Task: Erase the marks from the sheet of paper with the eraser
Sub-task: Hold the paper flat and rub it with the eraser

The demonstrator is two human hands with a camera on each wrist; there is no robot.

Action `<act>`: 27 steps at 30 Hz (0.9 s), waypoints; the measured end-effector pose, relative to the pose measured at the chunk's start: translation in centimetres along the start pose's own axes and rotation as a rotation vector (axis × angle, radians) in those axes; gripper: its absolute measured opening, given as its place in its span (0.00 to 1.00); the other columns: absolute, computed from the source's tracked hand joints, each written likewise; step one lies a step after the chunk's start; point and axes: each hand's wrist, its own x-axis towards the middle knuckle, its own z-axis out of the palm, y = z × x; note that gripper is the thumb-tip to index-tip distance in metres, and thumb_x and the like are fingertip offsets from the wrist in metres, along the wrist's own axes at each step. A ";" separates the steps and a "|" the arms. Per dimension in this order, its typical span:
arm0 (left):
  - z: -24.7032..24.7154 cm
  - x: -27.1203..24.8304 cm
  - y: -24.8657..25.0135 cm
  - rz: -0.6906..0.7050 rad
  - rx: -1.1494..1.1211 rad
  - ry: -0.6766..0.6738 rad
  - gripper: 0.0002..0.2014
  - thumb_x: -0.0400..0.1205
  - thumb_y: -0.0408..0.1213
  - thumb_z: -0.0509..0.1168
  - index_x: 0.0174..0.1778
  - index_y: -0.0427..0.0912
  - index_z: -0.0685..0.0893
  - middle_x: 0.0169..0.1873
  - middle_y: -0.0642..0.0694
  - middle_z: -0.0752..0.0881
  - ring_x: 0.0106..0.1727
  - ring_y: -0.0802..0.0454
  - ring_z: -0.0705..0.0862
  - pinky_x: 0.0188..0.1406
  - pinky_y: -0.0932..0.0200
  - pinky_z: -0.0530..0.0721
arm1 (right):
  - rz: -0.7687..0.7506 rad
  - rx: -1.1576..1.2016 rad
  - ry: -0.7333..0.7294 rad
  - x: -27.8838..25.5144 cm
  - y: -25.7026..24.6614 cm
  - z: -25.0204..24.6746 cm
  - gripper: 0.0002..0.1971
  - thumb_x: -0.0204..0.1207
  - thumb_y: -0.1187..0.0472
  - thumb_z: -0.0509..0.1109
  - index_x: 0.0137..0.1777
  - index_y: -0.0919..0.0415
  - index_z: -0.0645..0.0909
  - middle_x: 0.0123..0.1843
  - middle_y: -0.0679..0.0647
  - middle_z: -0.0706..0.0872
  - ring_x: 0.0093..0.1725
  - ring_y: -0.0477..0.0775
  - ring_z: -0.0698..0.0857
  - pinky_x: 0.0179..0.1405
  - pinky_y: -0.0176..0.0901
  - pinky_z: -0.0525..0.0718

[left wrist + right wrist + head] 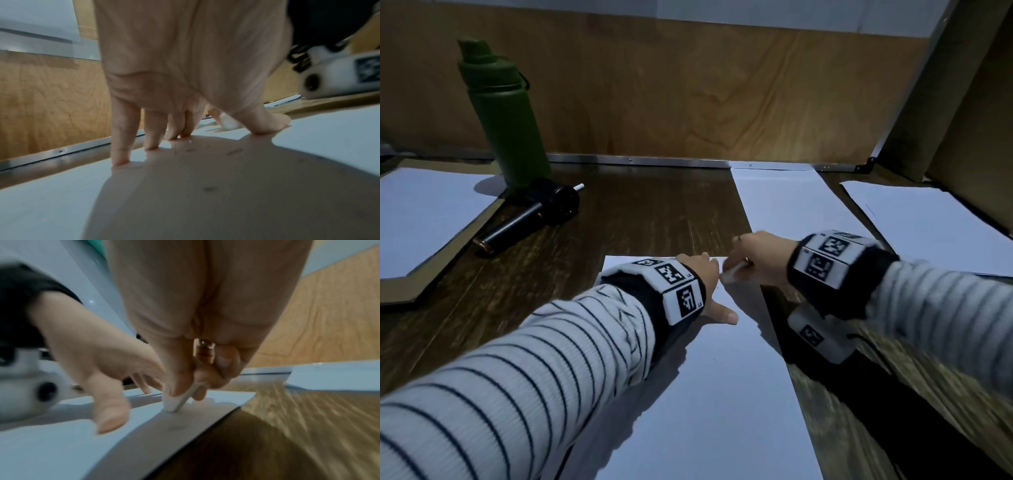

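Eraser (174, 402) sits pinched in the right hand (760, 257), its tip pressed to the sheet of paper (705, 394) near the far edge; left hand (702, 274), fingers spread flat, apparently pins the sheet to the counter (619, 212) against rubbing.

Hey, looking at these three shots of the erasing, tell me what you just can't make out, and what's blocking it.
- Marks under the eraser: covered by its tip, right wrist view.
- Marks on the sheet of paper: motion-blurred smudges in the shadow of the left hand, left wrist view.
- Eraser's full shape: wrapped by the right hand, head view.
- Sheet's near end: cut off by the bottom edge, head view.
- Black device beside the green bottle: too dim to identify.
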 end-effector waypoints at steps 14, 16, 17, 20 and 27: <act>-0.1 -0.4 0.1 -0.002 0.049 0.000 0.48 0.74 0.70 0.57 0.81 0.39 0.55 0.84 0.44 0.51 0.72 0.39 0.75 0.60 0.47 0.78 | -0.020 0.118 -0.008 -2.0 -0.2 0.7 0.11 0.79 0.60 0.65 0.54 0.54 0.88 0.34 0.39 0.78 0.38 0.44 0.77 0.35 0.31 0.71; -0.2 -0.5 0.1 -0.001 0.049 0.003 0.48 0.74 0.70 0.57 0.81 0.39 0.55 0.84 0.44 0.52 0.73 0.39 0.74 0.60 0.47 0.78 | -0.008 0.112 0.006 -1.9 -0.4 0.4 0.12 0.79 0.61 0.65 0.57 0.54 0.88 0.45 0.46 0.87 0.47 0.50 0.81 0.45 0.36 0.76; -0.2 -0.5 0.1 0.000 0.044 0.002 0.47 0.74 0.70 0.57 0.80 0.38 0.58 0.84 0.44 0.54 0.72 0.39 0.75 0.59 0.48 0.77 | 0.026 0.095 0.038 -1.2 -0.5 0.2 0.13 0.78 0.62 0.64 0.57 0.55 0.87 0.52 0.51 0.88 0.52 0.53 0.83 0.48 0.39 0.78; -0.1 -0.6 0.1 0.001 0.047 -0.006 0.45 0.74 0.70 0.58 0.77 0.38 0.63 0.81 0.43 0.61 0.68 0.40 0.78 0.51 0.51 0.76 | 0.123 0.094 0.128 0.5 -0.5 0.1 0.12 0.77 0.65 0.64 0.55 0.59 0.87 0.53 0.57 0.89 0.55 0.57 0.83 0.44 0.40 0.74; -0.1 -0.3 0.1 -0.006 0.073 0.000 0.50 0.74 0.71 0.55 0.83 0.42 0.49 0.84 0.45 0.51 0.73 0.39 0.74 0.60 0.48 0.78 | -0.022 0.107 -0.052 -2.5 0.0 0.7 0.11 0.79 0.62 0.65 0.54 0.57 0.88 0.39 0.49 0.84 0.43 0.50 0.76 0.36 0.33 0.71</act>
